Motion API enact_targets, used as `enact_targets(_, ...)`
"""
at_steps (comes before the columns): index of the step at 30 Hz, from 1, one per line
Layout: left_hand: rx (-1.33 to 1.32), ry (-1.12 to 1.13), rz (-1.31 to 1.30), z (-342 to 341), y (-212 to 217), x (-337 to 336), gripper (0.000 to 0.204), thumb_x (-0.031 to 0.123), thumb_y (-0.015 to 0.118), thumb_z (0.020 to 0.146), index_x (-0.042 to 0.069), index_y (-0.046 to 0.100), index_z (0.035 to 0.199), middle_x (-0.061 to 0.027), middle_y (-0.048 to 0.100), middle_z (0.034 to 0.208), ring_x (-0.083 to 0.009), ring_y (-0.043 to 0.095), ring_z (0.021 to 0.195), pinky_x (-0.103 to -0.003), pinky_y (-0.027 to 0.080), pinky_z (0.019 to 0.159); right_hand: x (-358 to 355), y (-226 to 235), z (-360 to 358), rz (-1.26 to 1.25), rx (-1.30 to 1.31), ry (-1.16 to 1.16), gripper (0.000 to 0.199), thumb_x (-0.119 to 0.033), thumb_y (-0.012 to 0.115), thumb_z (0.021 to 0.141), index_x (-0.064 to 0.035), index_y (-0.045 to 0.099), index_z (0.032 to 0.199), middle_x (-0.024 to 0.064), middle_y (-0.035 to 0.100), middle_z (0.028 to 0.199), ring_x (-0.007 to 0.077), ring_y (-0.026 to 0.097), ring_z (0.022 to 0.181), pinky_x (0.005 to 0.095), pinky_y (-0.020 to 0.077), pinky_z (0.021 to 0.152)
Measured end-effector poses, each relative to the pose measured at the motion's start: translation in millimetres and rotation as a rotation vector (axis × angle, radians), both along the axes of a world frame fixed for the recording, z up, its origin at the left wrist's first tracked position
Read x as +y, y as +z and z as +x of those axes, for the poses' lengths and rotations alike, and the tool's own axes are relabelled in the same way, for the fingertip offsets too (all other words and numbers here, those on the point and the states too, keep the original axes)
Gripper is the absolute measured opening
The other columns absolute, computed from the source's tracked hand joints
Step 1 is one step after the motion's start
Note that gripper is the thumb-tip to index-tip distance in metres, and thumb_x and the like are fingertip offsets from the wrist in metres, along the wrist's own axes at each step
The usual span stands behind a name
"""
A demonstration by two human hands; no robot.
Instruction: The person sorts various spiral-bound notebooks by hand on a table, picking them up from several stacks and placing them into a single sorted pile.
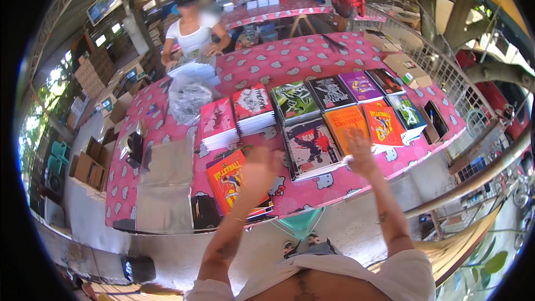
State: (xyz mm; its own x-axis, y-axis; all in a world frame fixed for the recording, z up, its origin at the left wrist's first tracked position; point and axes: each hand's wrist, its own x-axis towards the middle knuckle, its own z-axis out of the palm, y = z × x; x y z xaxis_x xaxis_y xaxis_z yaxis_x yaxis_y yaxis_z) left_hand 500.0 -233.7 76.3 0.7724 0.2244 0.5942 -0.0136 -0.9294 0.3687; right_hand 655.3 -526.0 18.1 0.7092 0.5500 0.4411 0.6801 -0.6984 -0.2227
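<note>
At the left end of the long table covered in a pink cloth patterned with white cartoon faces (290,64), flat sheets of clear plastic wrap (165,184) lay just beside a red and orange illustrated book (229,181) near the front edge. The left hand (261,167) hovered over that book's right side, blurred, so whether its fingers were spread or curled could not be told. Behind it stood a stack of pink-covered books (217,122), with a crumpled clear plastic bag (188,97) further back. To the right lay a thick stack topped by a grey cover with a red and black drawing (311,147). The right hand (359,153) was raised over the stack's right edge, fingers loosely open, gripping nothing visible. Rows of coloured books continued rightwards. A person in a white top (192,30) stood at the far side.
</note>
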Motion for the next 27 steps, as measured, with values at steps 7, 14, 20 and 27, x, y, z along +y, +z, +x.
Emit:
enact_targets(7,0.279,-0.407,0.111,36.1,-50.9,-44.7,0.056,0.018,0.068,0.084,0.013,0.049,0.137,-0.0182,0.062,0.118,-0.0383,0.064,0.096,-0.042,0.054,0.08,-49.8,10.4,41.2,-0.24,0.095,0.11,0.044,-0.007,0.061,0.085,-0.0085,0.056,0.129,0.0144,0.062,0.125,0.0305,0.057,0.118,0.0468,0.0426,0.101)
enact_targets(14,0.048,-0.351,-0.109,24.3,61.5,-5.7,0.049,0.006,0.062,0.087,0.007,0.052,0.135,-0.0235,0.066,0.102,-0.034,0.068,0.07,-0.041,0.056,0.063,9.2,85.8,31.5,0.896,0.13,-0.092,0.025,-0.019,0.048,0.102,0.0027,0.058,0.106,0.0111,0.062,0.082,0.0161,0.057,0.074,0.0316,0.0455,0.068)
enact_targets(20,-0.218,-0.359,0.248,39.4,80.2,-15.4,0.05,-0.004,0.062,0.08,0.001,0.054,0.129,-0.0198,0.067,0.101,-0.0323,0.068,0.082,-0.039,0.058,0.069,26.4,144.2,23.8,1.368,-0.094,-0.067,0.032,-0.025,0.041,0.106,0.003,0.055,0.11,0.0044,0.057,0.094,0.0094,0.05,0.088,0.0263,0.0424,0.078)
enact_targets(27,-0.174,-0.534,0.507,19.2,-5.3,-38.9,0.036,0.003,0.061,0.081,0.003,0.061,0.116,-0.0164,0.067,0.102,-0.03,0.069,0.082,-0.036,0.059,0.072,14.4,176.9,-14.6,1.549,-0.199,-0.038,0.034,-0.028,0.04,0.106,0.0007,0.053,0.117,0.005,0.058,0.103,0.0101,0.053,0.094,0.0262,0.0426,0.084)
